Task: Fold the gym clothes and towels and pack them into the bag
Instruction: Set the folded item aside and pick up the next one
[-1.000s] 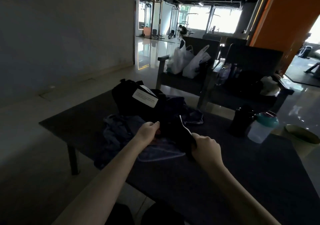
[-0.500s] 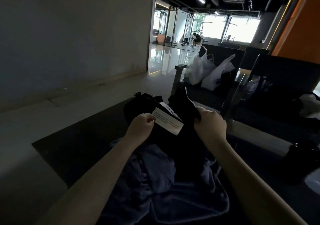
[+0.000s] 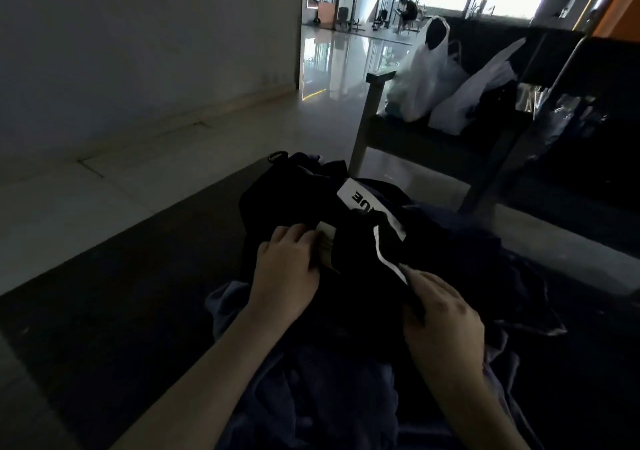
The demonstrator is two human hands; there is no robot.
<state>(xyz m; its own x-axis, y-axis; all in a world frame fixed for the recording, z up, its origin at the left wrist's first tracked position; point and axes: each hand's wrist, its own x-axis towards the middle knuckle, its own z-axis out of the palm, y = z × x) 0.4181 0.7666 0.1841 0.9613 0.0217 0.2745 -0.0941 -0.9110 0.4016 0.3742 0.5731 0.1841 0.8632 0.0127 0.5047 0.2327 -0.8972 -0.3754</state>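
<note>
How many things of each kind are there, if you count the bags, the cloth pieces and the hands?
White plastic bags: 2
Black bag: 1
Black garment with a white stripe: 1
Blue towel: 1, as far as the dark pile lets me tell
Hands, left and right: 2
Total: 7

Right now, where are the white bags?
The white bags sit at the upper right of the head view, on the dark bench, beyond the table with the black bag.
</note>
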